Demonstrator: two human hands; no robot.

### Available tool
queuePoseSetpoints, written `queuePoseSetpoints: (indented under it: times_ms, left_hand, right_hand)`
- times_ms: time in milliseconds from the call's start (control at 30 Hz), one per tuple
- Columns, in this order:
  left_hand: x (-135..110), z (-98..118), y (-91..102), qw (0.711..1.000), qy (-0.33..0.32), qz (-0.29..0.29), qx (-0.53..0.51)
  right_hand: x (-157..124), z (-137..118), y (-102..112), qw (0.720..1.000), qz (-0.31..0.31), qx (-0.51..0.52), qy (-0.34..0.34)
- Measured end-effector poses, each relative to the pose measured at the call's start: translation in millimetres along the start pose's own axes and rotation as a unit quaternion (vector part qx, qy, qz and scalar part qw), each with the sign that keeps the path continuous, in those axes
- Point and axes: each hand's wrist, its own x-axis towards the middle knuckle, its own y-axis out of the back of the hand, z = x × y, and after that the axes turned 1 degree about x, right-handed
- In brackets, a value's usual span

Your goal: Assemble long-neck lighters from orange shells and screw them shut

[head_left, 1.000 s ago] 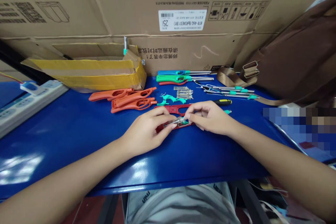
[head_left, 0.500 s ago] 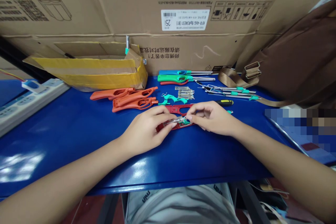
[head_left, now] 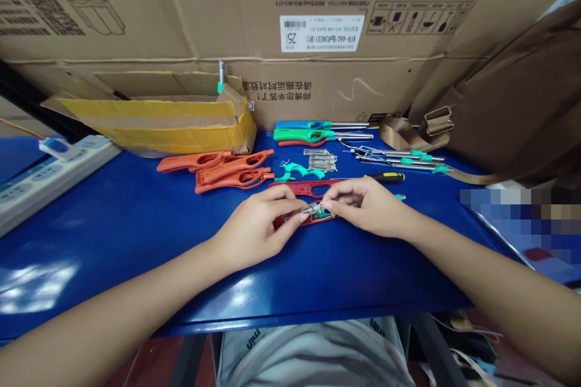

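Between the thumb and fingers of my left hand (head_left: 258, 221) is a small clear lighter fuel tank (head_left: 310, 210), lying slantwise over the lower red lighter shell half (head_left: 313, 221). My right hand (head_left: 374, 208) is pinched closed at the valve end of the tank; whatever its fingertips grip is too small to make out. Part of a teal piece and a thin wire show in that lower shell half, which both hands partly cover. Just behind lies the other red shell half (head_left: 301, 188), its hollow side up.
Orange lighter shells (head_left: 233, 179) lie left, beside a yellow-taped box (head_left: 181, 133). Behind my hands are clear fuel tanks (head_left: 322, 160), teal triggers (head_left: 297, 169) and finished lighters (head_left: 304, 135). Metal rods with wires (head_left: 403, 160) and a screwdriver (head_left: 385, 178) lie right. A power strip (head_left: 59, 175) stands far left.
My left hand has tilted the fuel tank slightly, its valve end staying by my right fingertips. Both hands otherwise keep nearly the same place.
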Motion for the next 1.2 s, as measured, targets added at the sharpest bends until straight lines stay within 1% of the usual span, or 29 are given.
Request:
queuePoseSetpoints:
  times_ms: [100,200,300,400,567,700,867,1033,1200]
  left_hand:
    - [0,-1,0.0,1.0,0.005,-0.002,-0.003]
    - [1,-1,3.9,1.0,0.007,-0.002,0.006]
    - [3,0,12.0,0.999,0.006,-0.029,0.03]
    - [4,1,19.8,0.996,0.014,-0.069,0.057]
    - [3,-1,23.2,0.993,0.025,-0.097,0.07]
    - [3,-2,21.9,0.991,0.036,-0.103,0.076]
    - [3,-2,21.7,0.992,0.028,-0.098,0.072]
    - [3,-4,19.6,0.993,0.016,-0.093,0.065]
    - [3,-4,17.5,0.994,0.026,-0.09,0.06]
  right_hand:
    - [1,2,-1,1.0,-0.004,-0.008,0.0]
    - [0,2,-1,0.999,0.008,-0.035,0.009]
    - [-1,1,1,0.991,0.046,-0.108,0.062]
    - [-2,0,5,0.972,0.08,-0.181,0.126]
    - [-3,2,8,0.954,0.089,-0.236,0.16]
    - [-4,3,7,0.939,0.082,-0.279,0.183]
    - [-5,2,7,0.916,0.05,-0.328,0.228]
    - [-7,1,8,0.912,0.014,-0.328,0.247]
    - [-7,2,9,0.91,-0.017,-0.328,0.252]
